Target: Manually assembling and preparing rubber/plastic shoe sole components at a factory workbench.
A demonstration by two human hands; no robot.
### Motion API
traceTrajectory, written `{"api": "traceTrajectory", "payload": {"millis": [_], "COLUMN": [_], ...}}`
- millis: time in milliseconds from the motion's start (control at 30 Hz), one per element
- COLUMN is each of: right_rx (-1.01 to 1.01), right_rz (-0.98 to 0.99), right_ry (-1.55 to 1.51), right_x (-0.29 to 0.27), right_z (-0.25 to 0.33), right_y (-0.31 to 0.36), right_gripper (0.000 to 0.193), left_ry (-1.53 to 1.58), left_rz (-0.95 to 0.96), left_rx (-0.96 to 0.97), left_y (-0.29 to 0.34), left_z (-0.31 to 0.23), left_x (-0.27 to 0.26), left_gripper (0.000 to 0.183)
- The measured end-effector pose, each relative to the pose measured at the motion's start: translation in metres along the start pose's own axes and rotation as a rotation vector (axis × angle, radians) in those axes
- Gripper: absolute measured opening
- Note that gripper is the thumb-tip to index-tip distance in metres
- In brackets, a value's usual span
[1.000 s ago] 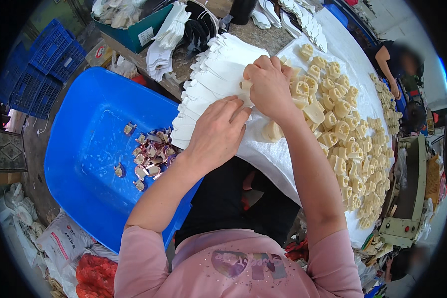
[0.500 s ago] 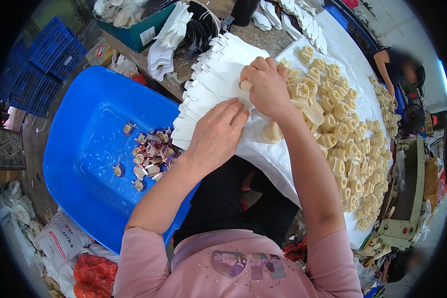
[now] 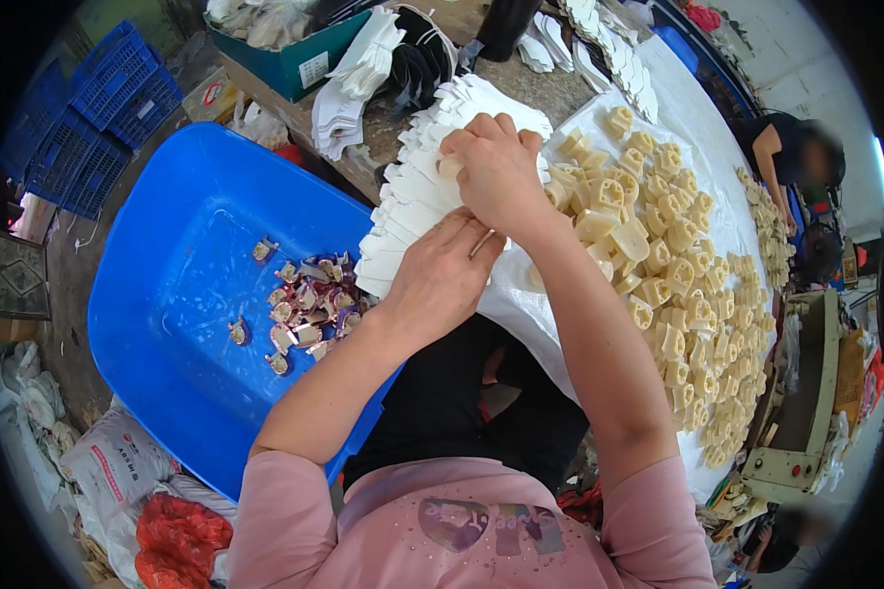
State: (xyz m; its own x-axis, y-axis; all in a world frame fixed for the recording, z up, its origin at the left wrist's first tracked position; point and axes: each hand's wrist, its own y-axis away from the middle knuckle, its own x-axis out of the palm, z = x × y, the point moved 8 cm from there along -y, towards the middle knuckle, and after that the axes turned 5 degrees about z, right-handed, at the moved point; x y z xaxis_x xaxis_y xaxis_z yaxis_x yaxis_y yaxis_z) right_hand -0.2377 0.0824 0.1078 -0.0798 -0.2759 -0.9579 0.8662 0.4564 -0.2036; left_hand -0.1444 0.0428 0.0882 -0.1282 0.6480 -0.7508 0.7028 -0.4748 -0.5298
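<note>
A fanned stack of white thin strips point(image 3: 403, 211) with notched ends lies in front of me. Over its upper part my right hand point(image 3: 504, 177) is closed round a small cream-coloured piece point(image 3: 449, 167), mostly hidden by the fingers. My left hand point(image 3: 442, 270) rests on the near edge of the stack, just below the right wrist. Its fingers are pressed together, and what they pinch is hidden. To the right of the hands, many cream moulded pieces point(image 3: 629, 239), hollow and rounded, lie heaped on a white sheet point(image 3: 521, 312).
At the left is a blue tub point(image 3: 167, 324) holding several purple-and-cream pieces point(image 3: 309, 304). Behind stand a green box point(image 3: 295, 59), more white strips point(image 3: 339, 113) and a dark cylinder point(image 3: 506, 29). Blue crates point(image 3: 118, 88) are at far left; a co-worker's arm point(image 3: 771, 172) shows far right.
My right hand has moved a little left over the strips with the cream piece. My left hand has shifted slightly, its fingers drawn closer together. The whole view has shifted slightly.
</note>
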Motion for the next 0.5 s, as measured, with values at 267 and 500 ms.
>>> {"api": "traceTrajectory", "payload": {"millis": [267, 500], "right_rx": [0.006, -0.025], "right_rz": [0.005, 0.010], "right_ry": [-0.158, -0.474], "right_x": [0.003, -0.012], "right_z": [0.001, -0.018], "right_y": [0.002, 0.020], "right_gripper": [0.026, 0.030], "left_ry": [0.033, 0.048], "left_rz": [0.021, -0.020], "left_rx": [-0.021, 0.004], "left_y": [0.001, 0.000], "left_z": [0.004, 0.005], "left_x": [-0.002, -0.002], "left_gripper": [0.033, 0.034]}}
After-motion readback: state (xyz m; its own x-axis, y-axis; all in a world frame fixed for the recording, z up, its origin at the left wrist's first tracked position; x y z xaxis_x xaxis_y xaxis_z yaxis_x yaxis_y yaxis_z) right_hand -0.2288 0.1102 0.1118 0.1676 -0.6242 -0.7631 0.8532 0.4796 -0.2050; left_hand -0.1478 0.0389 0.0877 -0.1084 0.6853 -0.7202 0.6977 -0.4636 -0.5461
